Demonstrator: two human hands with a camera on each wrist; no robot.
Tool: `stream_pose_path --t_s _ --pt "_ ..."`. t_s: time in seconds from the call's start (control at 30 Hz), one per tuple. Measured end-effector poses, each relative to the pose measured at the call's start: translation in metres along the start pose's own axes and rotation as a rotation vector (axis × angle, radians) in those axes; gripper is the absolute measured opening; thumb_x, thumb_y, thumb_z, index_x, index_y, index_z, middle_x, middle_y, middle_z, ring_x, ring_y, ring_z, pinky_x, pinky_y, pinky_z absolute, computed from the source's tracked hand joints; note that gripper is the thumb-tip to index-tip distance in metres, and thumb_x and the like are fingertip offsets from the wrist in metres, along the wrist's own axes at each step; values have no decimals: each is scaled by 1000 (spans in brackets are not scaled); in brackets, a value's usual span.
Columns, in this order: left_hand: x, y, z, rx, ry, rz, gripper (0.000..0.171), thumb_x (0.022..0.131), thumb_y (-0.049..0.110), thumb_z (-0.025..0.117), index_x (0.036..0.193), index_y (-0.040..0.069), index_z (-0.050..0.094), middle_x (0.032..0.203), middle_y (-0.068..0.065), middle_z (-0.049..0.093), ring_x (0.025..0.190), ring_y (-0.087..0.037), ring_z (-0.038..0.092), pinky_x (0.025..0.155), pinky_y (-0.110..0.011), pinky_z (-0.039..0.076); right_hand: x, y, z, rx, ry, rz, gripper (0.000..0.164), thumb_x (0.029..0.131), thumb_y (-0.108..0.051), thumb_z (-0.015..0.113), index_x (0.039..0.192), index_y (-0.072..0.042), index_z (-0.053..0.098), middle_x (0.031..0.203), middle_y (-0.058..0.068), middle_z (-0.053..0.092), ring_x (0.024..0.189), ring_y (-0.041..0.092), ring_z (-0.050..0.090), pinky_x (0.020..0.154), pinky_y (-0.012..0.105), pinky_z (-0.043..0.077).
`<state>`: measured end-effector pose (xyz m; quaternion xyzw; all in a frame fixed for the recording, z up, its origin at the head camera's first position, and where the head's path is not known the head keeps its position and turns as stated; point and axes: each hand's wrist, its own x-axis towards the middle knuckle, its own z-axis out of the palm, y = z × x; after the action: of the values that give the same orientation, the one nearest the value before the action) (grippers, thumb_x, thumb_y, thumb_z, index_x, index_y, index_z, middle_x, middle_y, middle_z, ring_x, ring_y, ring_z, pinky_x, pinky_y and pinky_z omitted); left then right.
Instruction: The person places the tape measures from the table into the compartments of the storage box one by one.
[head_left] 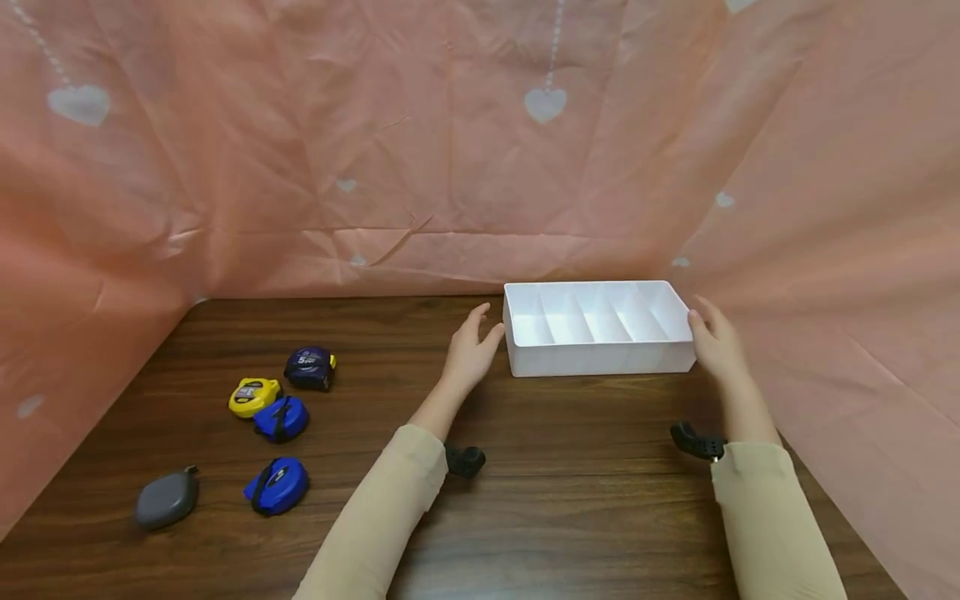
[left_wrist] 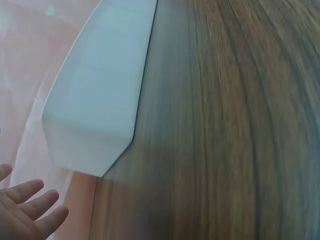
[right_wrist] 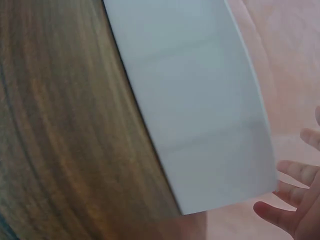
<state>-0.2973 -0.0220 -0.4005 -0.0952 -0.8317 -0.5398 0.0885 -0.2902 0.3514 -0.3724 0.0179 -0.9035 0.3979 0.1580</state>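
A white divided box (head_left: 603, 358) with several compartments in a row stands at the back right of the table. My left hand (head_left: 471, 354) is at its left end, fingers spread and apart from the wall in the left wrist view, where the hand (left_wrist: 30, 207) shows at the lower left. My right hand (head_left: 716, 337) is at the box's right end, the fingertips right at the wall. In the right wrist view the fingers (right_wrist: 295, 172) are extended beside the box corner. Neither hand holds anything.
At the left lie a dark tape measure (head_left: 309, 368), a yellow tape measure (head_left: 253, 397), two blue tape measures (head_left: 282, 418) and a grey rounded case (head_left: 167, 499). A pink curtain (head_left: 450, 150) closes off the back and sides of the wooden table (head_left: 570, 500).
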Motion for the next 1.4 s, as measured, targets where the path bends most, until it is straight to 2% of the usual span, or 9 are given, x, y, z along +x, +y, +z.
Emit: stream_pose_path --t_s 0.17,0.3,0.53,0.63,0.83,0.93,1.07,1.4 --pt "0 -2 13 -49 6 -14 51 99 32 52 145 15 41 140 -17 47 129 -32 42 99 -52 38 -3 15 3 45 1 48 55 105 -30 28 149 3 23 146 33 27 131 52 26 104 62 20" --pt "1 -5 26 -111 19 -28 48 98 28 53 144 16 44 139 -16 48 128 -30 44 97 -48 41 -5 25 3 69 9 18 53 105 -26 29 147 7 27 145 33 29 132 52 26 105 61 19" --pt "1 -13 42 -157 13 -48 47 98 26 54 143 16 46 143 -11 45 127 -30 45 97 -44 42 -8 37 6 94 -54 67 54 105 -28 26 150 1 22 149 34 18 134 54 16 104 66 14" --pt "1 -12 45 -174 4 -42 45 97 23 54 142 18 49 142 -11 46 126 -29 47 98 -43 41 -9 41 7 113 -57 83 54 105 -29 27 151 -2 22 149 34 17 134 54 16 103 67 14" --pt "0 -11 51 -241 20 -45 42 96 18 53 138 15 53 138 -16 49 125 -29 48 99 -40 41 -11 42 8 183 -41 93 53 105 -28 29 150 -1 23 151 31 16 136 51 12 105 65 11" --pt "0 -10 52 -272 36 -61 43 95 17 53 137 15 54 136 -17 51 122 -30 50 97 -41 42 -10 42 9 266 -52 126 53 105 -28 28 151 -2 21 152 29 14 135 47 18 104 62 20" --pt "2 -10 53 -300 58 -78 43 93 16 53 136 16 56 134 -18 53 121 -31 50 96 -43 43 -10 42 10 329 -70 165 53 105 -29 27 152 -6 19 152 28 15 128 43 30 96 55 36" --pt "2 -11 54 -296 72 -92 45 91 15 53 135 17 57 134 -17 53 121 -29 50 95 -43 44 -9 43 11 445 -83 237 52 105 -30 28 154 -14 19 155 24 6 131 42 27 103 60 26"
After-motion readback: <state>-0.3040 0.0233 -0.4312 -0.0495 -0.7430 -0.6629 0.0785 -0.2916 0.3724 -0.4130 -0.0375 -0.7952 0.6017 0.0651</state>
